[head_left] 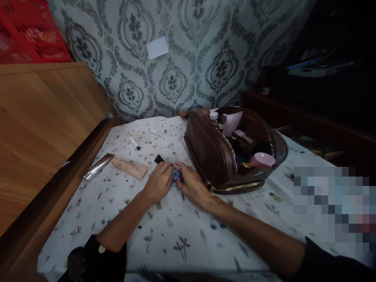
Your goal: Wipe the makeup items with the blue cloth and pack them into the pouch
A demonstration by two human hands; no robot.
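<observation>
My left hand [160, 181] and my right hand [192, 186] meet low over the table, left of the brown bag. Their fingers are closed around a small blue object [176, 175]; most of it is hidden, so its kind does not show. Just beyond my left fingers a black cap-like end [159, 158] sticks out; whether my hand touches it is unclear. To the left lie a beige squeeze tube [129, 167] and a shiny silver-pink tube [98, 166]. Farther back are a small white tube with a black cap [134, 143] and another slim white tube [155, 132].
The brown zippered cosmetic bag [210, 150] stands unzipped at right, holding a pink round container [263, 159], a pink pouch [232, 123] and other items. A patterned white cloth [167, 235] covers the table. A wooden panel [49, 129] borders the left, a patterned wall [173, 78] the back.
</observation>
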